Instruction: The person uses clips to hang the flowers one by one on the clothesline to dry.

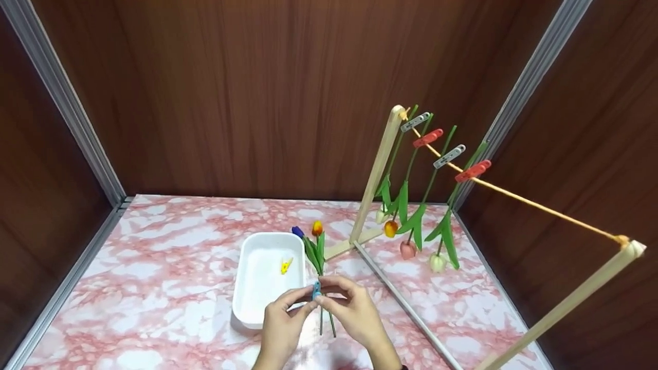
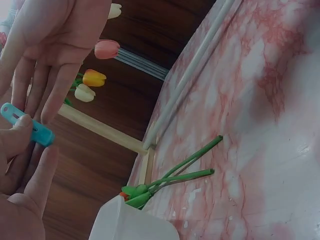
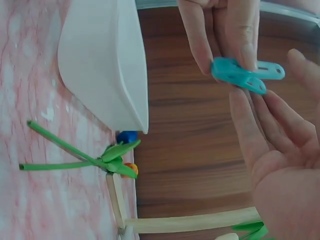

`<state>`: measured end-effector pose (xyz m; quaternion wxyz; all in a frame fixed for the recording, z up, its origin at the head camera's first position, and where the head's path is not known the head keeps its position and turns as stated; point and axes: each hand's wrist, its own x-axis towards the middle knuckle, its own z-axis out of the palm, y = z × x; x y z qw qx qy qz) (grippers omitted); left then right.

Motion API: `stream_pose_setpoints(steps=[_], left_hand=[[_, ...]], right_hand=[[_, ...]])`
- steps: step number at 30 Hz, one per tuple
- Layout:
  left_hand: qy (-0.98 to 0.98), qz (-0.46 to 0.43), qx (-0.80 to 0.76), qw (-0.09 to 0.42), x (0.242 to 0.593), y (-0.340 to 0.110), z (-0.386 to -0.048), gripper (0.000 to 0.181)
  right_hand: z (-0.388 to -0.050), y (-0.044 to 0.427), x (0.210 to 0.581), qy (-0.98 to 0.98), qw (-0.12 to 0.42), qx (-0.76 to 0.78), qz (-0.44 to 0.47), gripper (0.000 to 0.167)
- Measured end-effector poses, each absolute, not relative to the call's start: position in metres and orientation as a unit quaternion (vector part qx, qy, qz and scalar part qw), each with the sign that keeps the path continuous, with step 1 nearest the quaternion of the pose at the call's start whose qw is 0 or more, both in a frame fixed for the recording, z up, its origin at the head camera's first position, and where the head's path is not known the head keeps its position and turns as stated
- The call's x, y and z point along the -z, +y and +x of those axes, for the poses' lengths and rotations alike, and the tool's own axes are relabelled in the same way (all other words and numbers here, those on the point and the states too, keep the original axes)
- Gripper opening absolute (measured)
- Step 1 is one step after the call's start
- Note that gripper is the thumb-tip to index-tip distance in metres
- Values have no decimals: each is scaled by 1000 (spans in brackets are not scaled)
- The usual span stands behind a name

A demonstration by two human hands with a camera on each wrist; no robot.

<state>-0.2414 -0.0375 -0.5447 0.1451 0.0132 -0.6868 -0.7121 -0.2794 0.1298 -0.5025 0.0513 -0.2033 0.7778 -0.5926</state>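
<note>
A blue clothespin (image 1: 316, 290) is pinched by my left hand (image 1: 281, 324), its thumb lying on the clip in the left wrist view. My right hand (image 3: 290, 170) has its fingers stretched against or just beneath the clothespin, and its thumb stands apart from the clip in the right wrist view. Below the hands, two artificial tulips lie on the table: an orange-yellow tulip (image 1: 317, 227) and a blue tulip (image 1: 297, 232), with green stems (image 2: 192, 172) crossing. Both hands are beside the white tub (image 1: 240, 288), above the stems.
Inside the tub lies a yellow clothespin (image 1: 286, 265). On the right, a wooden stand (image 1: 378, 174) carries a cord (image 1: 545, 208), where several tulips hang upside down from grey and red clothespins (image 1: 473, 170). A pale bar (image 1: 411, 308) runs along the table between the posts.
</note>
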Motion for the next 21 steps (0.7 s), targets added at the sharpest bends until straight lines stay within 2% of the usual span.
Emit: stream_pose_setpoints(steps=[12,21], left_hand=[[-660,-2,729,179,536,-29,-240,30],[-655,-17,731,189,531,-28,-251,28]], right_hand=[[-286,127,498,762,46,615,-200,40],[-295,127,492,760,11,621,-193,33]])
